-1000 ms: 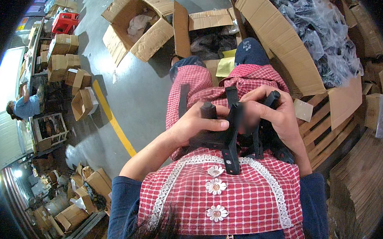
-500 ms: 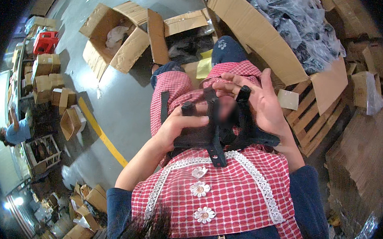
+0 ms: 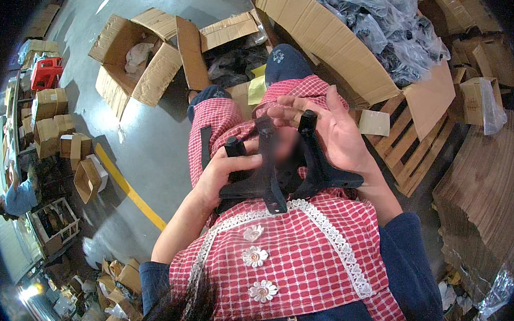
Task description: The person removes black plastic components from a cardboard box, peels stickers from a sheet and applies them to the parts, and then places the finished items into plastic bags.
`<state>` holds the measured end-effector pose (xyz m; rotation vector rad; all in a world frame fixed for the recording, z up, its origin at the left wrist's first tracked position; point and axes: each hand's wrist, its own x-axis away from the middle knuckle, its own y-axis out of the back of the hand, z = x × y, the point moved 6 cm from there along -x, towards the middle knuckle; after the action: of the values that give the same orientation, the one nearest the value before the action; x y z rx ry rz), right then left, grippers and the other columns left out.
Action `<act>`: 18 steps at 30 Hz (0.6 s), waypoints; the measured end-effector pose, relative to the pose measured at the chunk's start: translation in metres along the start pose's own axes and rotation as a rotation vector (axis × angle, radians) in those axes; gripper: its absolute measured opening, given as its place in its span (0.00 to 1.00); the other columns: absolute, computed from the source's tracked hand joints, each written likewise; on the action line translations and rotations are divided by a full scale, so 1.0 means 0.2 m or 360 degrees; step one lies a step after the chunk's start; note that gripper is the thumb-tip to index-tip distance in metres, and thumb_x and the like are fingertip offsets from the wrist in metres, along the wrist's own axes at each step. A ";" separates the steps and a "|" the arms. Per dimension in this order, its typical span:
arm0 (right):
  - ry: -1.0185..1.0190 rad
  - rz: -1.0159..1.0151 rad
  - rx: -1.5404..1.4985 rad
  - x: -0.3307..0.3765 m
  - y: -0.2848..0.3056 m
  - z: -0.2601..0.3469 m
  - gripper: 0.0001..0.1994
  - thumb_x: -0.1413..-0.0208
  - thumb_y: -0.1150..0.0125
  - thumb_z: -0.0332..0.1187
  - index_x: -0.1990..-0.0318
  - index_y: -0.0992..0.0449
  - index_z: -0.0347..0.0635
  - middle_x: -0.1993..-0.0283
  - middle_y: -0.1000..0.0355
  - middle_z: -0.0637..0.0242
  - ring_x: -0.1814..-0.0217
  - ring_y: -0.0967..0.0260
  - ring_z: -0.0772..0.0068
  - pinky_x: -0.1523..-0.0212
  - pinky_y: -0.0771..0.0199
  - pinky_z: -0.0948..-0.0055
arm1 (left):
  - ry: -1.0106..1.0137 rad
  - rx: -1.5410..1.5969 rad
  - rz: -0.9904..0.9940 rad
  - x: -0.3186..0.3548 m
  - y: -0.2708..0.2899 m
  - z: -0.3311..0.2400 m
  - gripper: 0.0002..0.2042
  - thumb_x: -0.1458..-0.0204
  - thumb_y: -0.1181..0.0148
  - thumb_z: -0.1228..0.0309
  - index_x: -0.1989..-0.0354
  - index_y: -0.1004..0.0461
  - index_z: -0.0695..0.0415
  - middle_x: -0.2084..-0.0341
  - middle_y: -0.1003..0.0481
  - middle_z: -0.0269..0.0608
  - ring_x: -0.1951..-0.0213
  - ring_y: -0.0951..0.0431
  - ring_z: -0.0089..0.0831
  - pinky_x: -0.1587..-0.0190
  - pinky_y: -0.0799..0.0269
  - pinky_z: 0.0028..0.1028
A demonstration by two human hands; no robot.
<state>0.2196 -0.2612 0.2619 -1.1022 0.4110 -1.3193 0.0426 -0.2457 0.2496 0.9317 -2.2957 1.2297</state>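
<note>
Two black plastic bracket-like parts with upright posts and flat legs are held over my lap. My left hand is closed round the left black part, its thumb pressed along the near side. Beside it, the right black part leans against the palm and wrist of my right hand. That hand is open, thumb raised and fingers stretched toward the left over the parts. A blurred patch between the two parts hides what is there, and I cannot tell whether they are joined.
Ahead stand an open carton and a carton of dark bagged items. At the upper right, a large carton full of plastic bags sits on a wooden pallet. Flattened cardboard is stacked right. Another person is far left.
The whole view has shifted, so most of the scene lies slightly farther left. Both hands keep nearly the same pose around the black parts.
</note>
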 end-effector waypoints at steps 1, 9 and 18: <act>0.0007 0.0015 0.0009 0.00 0.01 0.00 0.41 0.37 0.62 0.67 0.38 0.36 0.34 0.39 0.31 0.54 0.39 0.33 0.60 0.37 0.32 0.60 | 0.0009 0.0008 0.0010 0.00 0.00 0.01 0.25 0.47 0.44 0.72 0.41 0.32 0.73 0.47 0.25 0.53 0.48 0.22 0.39 0.41 0.29 0.32; 0.0107 0.0129 0.0312 0.02 0.03 0.01 0.26 0.46 0.46 0.26 0.38 0.36 0.32 0.40 0.31 0.56 0.35 0.35 0.62 0.35 0.34 0.64 | -0.0019 0.0108 0.0010 -0.02 0.03 0.02 0.20 0.45 0.44 0.75 0.43 0.28 0.67 0.53 0.21 0.42 0.55 0.20 0.29 0.49 0.27 0.25; 0.0141 0.0000 0.1190 0.05 0.13 0.05 0.24 0.41 0.53 0.19 0.35 0.37 0.36 0.45 0.27 0.52 0.43 0.26 0.61 0.41 0.26 0.62 | -0.0063 -0.0070 0.0118 -0.01 -0.05 -0.04 0.21 0.44 0.45 0.71 0.43 0.28 0.68 0.48 0.23 0.49 0.47 0.24 0.35 0.43 0.30 0.29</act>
<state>0.2445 -0.2685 0.2492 -0.4180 -0.0348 -1.3577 0.0506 -0.2432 0.2588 0.8703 -2.3984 1.1954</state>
